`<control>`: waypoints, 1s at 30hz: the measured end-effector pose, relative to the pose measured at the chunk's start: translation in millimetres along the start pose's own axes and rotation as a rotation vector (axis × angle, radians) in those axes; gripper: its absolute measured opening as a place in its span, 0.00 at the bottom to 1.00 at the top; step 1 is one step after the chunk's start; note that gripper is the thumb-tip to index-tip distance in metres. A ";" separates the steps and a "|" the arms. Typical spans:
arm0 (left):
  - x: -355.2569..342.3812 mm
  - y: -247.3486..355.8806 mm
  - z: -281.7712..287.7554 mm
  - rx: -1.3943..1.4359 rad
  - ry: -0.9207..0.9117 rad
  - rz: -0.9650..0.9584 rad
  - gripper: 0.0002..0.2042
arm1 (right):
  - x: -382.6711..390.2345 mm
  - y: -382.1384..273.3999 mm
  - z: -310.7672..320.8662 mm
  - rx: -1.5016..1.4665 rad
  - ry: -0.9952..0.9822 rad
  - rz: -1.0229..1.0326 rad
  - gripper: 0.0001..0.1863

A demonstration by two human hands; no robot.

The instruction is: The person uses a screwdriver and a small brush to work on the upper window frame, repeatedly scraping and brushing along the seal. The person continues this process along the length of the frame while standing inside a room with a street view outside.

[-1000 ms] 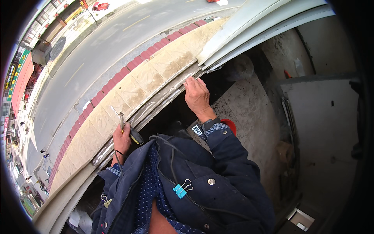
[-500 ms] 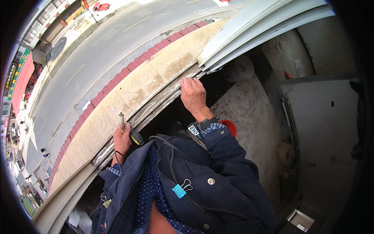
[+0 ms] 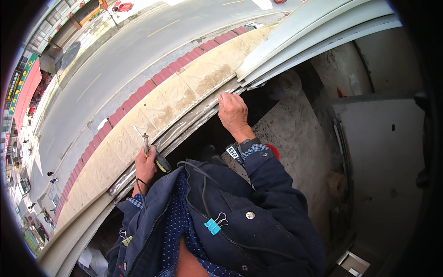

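Observation:
My left hand (image 3: 145, 165) is closed around a screwdriver (image 3: 157, 159) with a yellow and black handle; its metal shaft points up over the tan tiled ledge (image 3: 184, 92). My right hand (image 3: 233, 113) grips the edge of the metal window rail (image 3: 198, 121) that runs along the ledge, fingers curled over it. A watch sits on that wrist above a dark blue jacket sleeve (image 3: 272, 184).
Far below the ledge lie a grey road (image 3: 120, 51), a red-tiled strip (image 3: 152, 85) and small figures on the pavement. A pale sliding window frame (image 3: 314, 32) stands at the upper right. A rough concrete wall (image 3: 295, 134) and grey panel (image 3: 387, 152) are inside.
My right hand has shifted slightly along the rail, still gripping it. The left hand and screwdriver have stayed put.

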State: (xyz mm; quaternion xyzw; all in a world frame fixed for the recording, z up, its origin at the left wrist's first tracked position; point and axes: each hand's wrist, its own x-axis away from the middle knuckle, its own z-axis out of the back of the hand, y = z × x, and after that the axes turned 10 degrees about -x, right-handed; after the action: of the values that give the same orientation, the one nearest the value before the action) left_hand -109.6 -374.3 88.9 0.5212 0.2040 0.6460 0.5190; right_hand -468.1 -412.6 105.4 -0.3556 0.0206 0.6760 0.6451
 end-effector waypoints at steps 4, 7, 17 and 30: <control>1.6 2.2 0.1 -0.001 0.002 -0.003 0.13 | 0.5 16.7 -1.3 0.091 -0.002 -0.013 0.07; 1.9 2.1 0.1 -0.016 0.007 -0.013 0.12 | 3.5 27.5 -6.8 0.140 -0.012 -0.013 0.08; -1.0 -4.2 -1.7 -0.014 0.015 0.018 0.12 | 11.8 6.9 13.0 -0.015 0.013 -0.017 0.09; -2.5 -8.3 -1.5 0.009 0.008 -0.018 0.13 | 2.0 8.1 7.2 -0.020 0.077 -0.038 0.09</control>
State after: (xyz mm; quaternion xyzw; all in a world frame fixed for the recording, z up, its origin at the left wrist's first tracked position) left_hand -107.2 -373.0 80.5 0.5190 0.2138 0.6424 0.5217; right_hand -478.4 -408.8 106.3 -0.3880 0.0319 0.6496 0.6531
